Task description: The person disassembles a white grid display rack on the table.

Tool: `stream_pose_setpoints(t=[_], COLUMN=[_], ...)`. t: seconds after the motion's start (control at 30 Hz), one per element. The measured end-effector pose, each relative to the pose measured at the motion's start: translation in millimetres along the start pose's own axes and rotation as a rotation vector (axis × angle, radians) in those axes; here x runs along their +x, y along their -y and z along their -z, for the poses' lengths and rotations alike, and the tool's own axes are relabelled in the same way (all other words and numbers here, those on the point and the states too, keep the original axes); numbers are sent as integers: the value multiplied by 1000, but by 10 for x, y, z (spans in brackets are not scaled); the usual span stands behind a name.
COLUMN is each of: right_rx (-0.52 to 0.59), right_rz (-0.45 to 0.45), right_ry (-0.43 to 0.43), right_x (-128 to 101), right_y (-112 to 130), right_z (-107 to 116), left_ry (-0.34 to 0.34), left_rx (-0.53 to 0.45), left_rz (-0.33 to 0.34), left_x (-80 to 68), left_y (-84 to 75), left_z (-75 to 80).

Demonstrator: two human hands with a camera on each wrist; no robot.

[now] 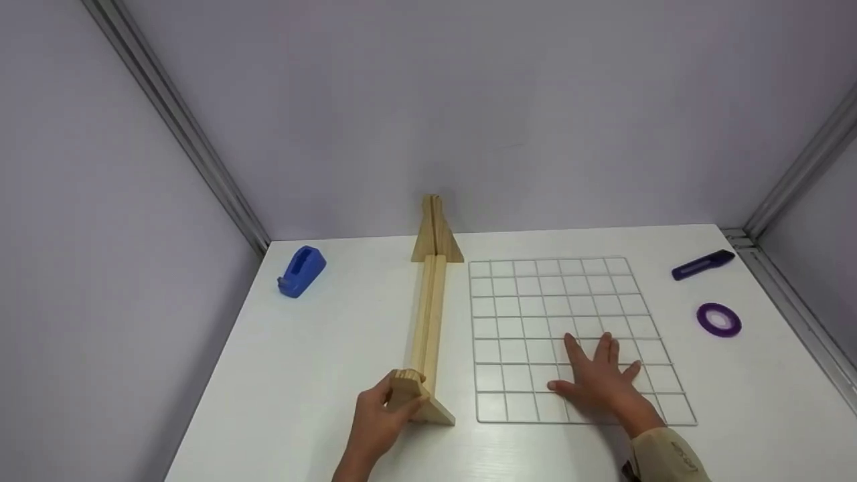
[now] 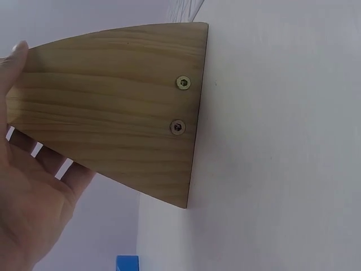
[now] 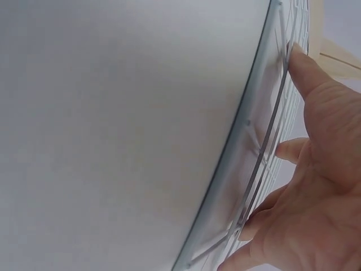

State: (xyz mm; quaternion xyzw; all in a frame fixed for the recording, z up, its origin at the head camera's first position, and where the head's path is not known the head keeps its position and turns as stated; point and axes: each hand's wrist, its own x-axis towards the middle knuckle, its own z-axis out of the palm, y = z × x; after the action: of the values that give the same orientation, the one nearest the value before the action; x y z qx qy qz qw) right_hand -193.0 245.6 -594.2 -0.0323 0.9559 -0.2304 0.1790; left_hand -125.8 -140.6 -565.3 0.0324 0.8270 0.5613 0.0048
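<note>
A wooden stand (image 1: 434, 321) with a grooved beam and a tapered plate at each end lies lengthwise on the table. My left hand (image 1: 376, 418) grips the narrow top of its near end plate (image 2: 124, 101), thumb on the outer face, fingers behind. Two screws (image 2: 183, 82) show near that plate's wide base, which meets the tabletop. The far end plate (image 1: 436, 234) stands upright near the back wall. To the right, a white wire grid panel (image 1: 519, 316) lies on the table. My right hand (image 1: 602, 378) rests on its lower right part, fingers spread across the wires.
A blue tape dispenser (image 1: 301, 271) sits at the back left. On the right lie a dark utility knife (image 1: 703, 265) and a purple roll of tape (image 1: 719, 320). Pale walls (image 1: 442, 120) enclose the white table (image 1: 301, 355) at the back and sides.
</note>
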Motion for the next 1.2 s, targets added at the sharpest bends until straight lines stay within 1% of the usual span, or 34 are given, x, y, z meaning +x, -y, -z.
stream_pose_setpoints(t=[0.13,0.27,0.43,0.57,0.7,0.9,1.03,1.2], right_rx=[-12,-22,-17,5,13,2,-12,-32], right_rz=[10,15,8,14,27,28,22,7], right_ry=[6,-8,-8,-9,-32,-59,-62,-61], right_x=[18,34,49,44,21,-11,-18,-16], right_y=[-43,-64,-62,-59,-61,-34,-19,-19], right_z=[8,12,16,6,-5,6,17,1], left_ry=[-6,-19,-19,-21,-25,-29,-28,-19], left_rx=[3,20,25,48,61,59,52,46], left_rz=[-10,0,5,-19,-28,-30,-31,-16], left_x=[-14,-9,-4,-14,-15,3,7,-7], left_y=[-18,-41,-48,-37,-28,-35,-45,-51], left_z=[-32,-57,-81,-95,-105,-106,-106,-116])
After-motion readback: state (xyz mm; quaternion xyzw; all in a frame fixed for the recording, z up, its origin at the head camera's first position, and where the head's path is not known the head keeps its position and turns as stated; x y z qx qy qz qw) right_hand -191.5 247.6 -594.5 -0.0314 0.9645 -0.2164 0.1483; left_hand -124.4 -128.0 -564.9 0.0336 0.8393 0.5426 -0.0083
